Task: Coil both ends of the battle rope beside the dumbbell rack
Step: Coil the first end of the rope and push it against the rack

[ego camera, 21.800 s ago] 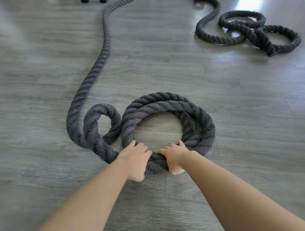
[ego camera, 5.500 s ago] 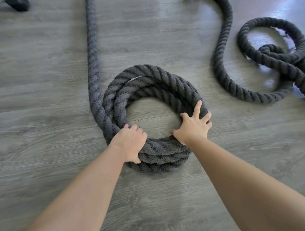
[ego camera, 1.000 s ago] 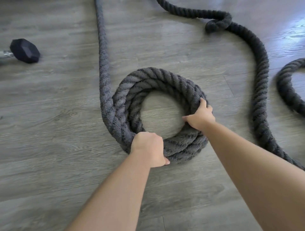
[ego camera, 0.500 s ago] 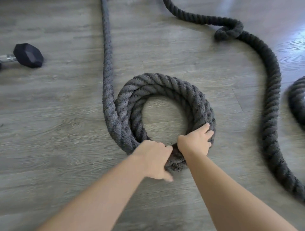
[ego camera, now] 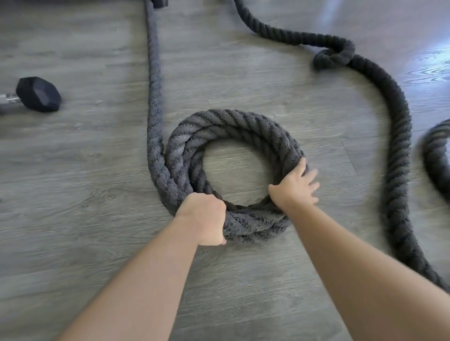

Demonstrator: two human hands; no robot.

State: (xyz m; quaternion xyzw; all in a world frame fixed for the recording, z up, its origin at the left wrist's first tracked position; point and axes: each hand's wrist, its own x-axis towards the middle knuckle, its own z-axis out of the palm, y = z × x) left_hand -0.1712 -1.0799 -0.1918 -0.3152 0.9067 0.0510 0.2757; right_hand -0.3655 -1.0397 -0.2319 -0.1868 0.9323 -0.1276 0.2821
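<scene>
A thick dark grey battle rope lies on the wood floor, one end wound into a stacked coil point(ego camera: 233, 126) of several turns. From the coil's left side a straight run of rope point(ego camera: 153, 73) leads away to the top edge. My left hand point(ego camera: 204, 217) is clenched around the coil's near side. On the coil's right side rests my right hand point(ego camera: 295, 187), fingers spread over the outer turn and thumb hooked inside the ring. The rope's other stretch point(ego camera: 397, 151) snakes loosely along the right, with a small kink point(ego camera: 333, 56) near the top.
A black hex dumbbell point(ego camera: 39, 97) lies on the floor at the far left. Another loop of rope point(ego camera: 435, 158) shows at the right edge. A dark foot of some equipment point(ego camera: 159, 3) sits at the top edge. Bare grey floorboards surround the coil.
My right hand has slid from the coil's near side up along its right rim. My left hand keeps its grip. The view has shifted slightly.
</scene>
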